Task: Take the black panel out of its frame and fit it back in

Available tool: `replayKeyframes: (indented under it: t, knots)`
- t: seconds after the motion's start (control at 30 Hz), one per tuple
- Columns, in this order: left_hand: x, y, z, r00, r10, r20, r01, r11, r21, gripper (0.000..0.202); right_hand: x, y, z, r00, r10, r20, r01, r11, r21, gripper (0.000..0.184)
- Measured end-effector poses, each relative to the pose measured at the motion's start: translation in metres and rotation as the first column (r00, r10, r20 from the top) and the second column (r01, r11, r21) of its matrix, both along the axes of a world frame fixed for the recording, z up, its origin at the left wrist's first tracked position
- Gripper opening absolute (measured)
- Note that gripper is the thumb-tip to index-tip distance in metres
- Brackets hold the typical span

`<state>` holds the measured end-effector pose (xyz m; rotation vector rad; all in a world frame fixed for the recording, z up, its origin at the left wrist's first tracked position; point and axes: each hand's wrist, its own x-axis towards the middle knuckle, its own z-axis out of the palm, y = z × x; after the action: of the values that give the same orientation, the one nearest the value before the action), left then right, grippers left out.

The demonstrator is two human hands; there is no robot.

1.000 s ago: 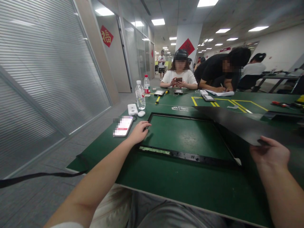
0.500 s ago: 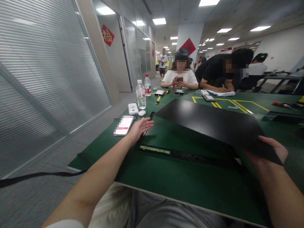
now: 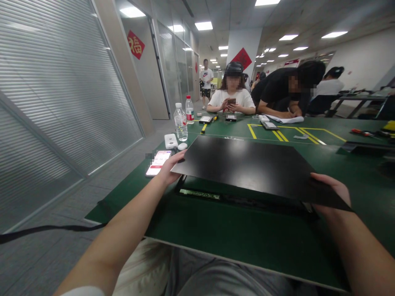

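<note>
A thin, stiff black panel [image 3: 247,164], glossy on top like a screen sheet, is held level above the table by both hands. My right hand [image 3: 335,193] grips its right edge, thumb on top and fingers underneath. At the left edge my left hand [image 3: 173,166] is closed on the near-left corner, its fingers partly hidden by the panel. Under the panel lies a black frame [image 3: 239,201], mostly covered, with a green circuit strip [image 3: 199,194] along its near side.
Left of the panel lie a lit phone [image 3: 158,163], a white box-shaped device [image 3: 170,141] and a small white rounded object [image 3: 182,146]. Two bottles stand behind them, the nearer one clear [image 3: 180,123]. Across the green table [image 3: 234,238] two people sit or lean, near several small devices.
The panel has moved left and its left side has come down. My left hand, open beside the frame before, now holds the panel's left edge. My right hand has shifted left with it.
</note>
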<state>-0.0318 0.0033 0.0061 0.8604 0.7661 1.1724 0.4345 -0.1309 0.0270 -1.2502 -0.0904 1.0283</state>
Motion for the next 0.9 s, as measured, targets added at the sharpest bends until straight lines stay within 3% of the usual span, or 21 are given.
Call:
replayKeyframes:
  t: [0.13,0.23,0.37,0.6,0.77,0.9]
  knots:
    - [-0.001,0.004,-0.002,0.997,0.067,-0.045,-0.068,0.998,-0.013,0.046,-0.001,-0.001,-0.005,0.982,0.165,0.089,-0.158,0.984,-0.081,0.022]
    - [-0.004,0.006,-0.002,0.993,0.101,-0.054,-0.101,0.995,0.005,0.051,0.001,-0.001,-0.013,0.920,0.324,0.222,-0.306,0.946,-0.110,0.019]
    - [-0.008,0.006,0.002,0.988,0.146,-0.059,-0.145,0.989,0.023,0.057,0.005,0.001,-0.021,0.836,0.475,0.276,-0.456,0.880,-0.134,0.020]
    - [-0.005,0.000,0.010,0.975,0.200,-0.101,-0.196,0.979,0.047,0.055,0.019,0.013,-0.034,0.869,0.354,0.347,-0.359,0.932,-0.050,0.032]
    - [-0.001,0.002,0.003,0.980,0.151,-0.125,-0.135,0.982,0.133,0.058,0.030,0.017,-0.040,0.870,0.277,0.407,-0.270,0.960,-0.078,0.042]
    - [0.000,0.005,-0.004,0.969,0.181,-0.167,-0.163,0.980,0.117,0.058,0.030,0.016,-0.035,0.852,0.270,0.450,-0.237,0.963,-0.129,0.035]
